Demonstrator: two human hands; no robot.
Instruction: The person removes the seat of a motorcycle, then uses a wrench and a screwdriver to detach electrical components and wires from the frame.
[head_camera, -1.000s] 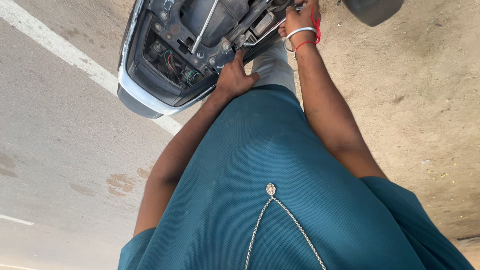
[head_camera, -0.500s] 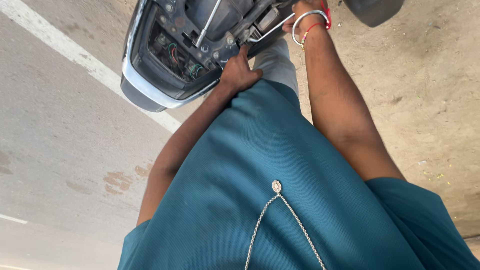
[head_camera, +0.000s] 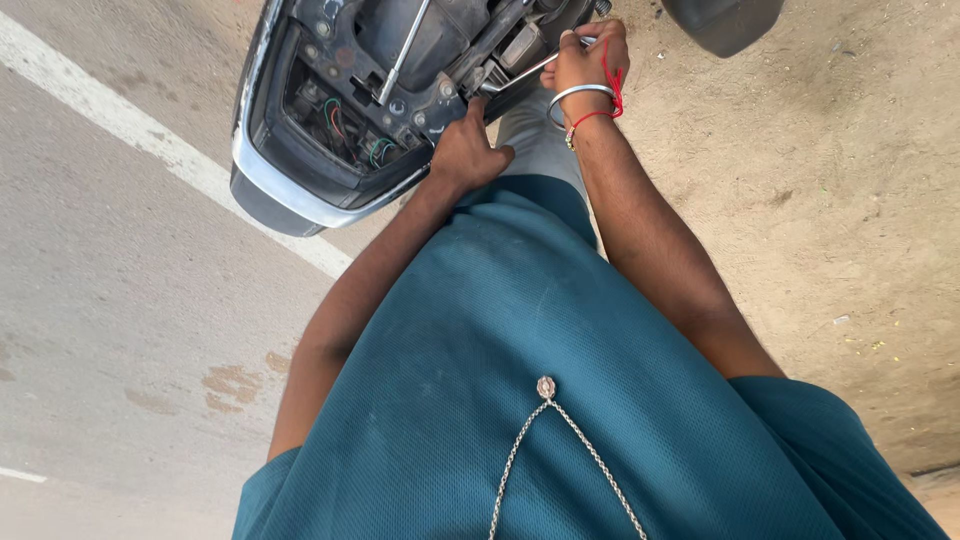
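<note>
We see the left hand (head_camera: 468, 152) pressed flat on the scooter's opened body (head_camera: 330, 110); the right hand (head_camera: 588, 62) — fingers curled — grips a metal tool (head_camera: 520, 75).

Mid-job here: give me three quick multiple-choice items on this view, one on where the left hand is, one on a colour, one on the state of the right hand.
1. Where is the left hand?
A. On the rear edge of the opened scooter body
B. On the ground
C. On the shirt

2. What colour is the shirt?
A. White
B. Teal
C. Red

3. What is the right hand doing?
A. Hanging open
B. Resting on the road
C. Gripping a slim metal tool

Answers: 1 A, the fingers press on the black frame by the exposed wiring. 2 B, the cloth is blue-green. 3 C, the fingers are closed round the silver shaft.
</note>
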